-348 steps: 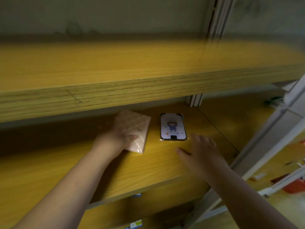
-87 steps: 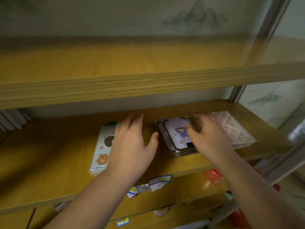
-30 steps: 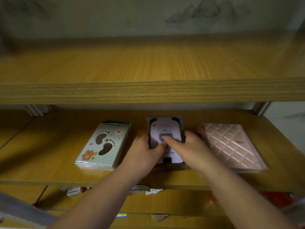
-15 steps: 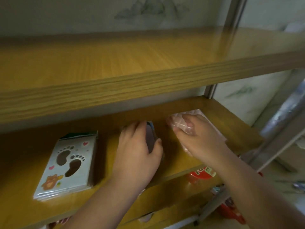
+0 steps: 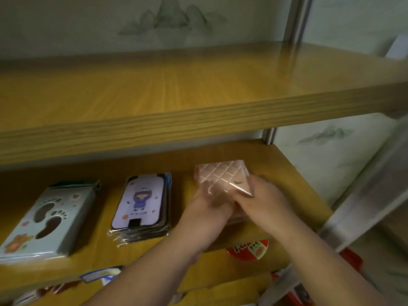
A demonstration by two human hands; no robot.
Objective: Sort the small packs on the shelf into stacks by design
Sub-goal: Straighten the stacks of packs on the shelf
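Note:
Three stacks of small packs lie on the middle wooden shelf (image 5: 287,173). On the left is a pale green stack with footprint cut-outs (image 5: 44,219). In the middle is a stack showing a cartoon figure on a lilac card (image 5: 140,204). On the right is a pink quilted stack (image 5: 223,176). My left hand (image 5: 207,208) holds the pink stack at its left and near side. My right hand (image 5: 262,202) grips its right near corner. The near part of the pink stack is hidden under both hands.
An upper wooden shelf (image 5: 176,120) overhangs the packs. A metal upright (image 5: 268,135) stands at the back right, another (image 5: 364,213) at the front right. Red packaging (image 5: 249,249) and labels (image 5: 99,277) show below the shelf's front edge.
My left hand has left the cartoon stack and moved right onto the pink quilted stack, where my right hand was. The cartoon stack now lies uncovered.

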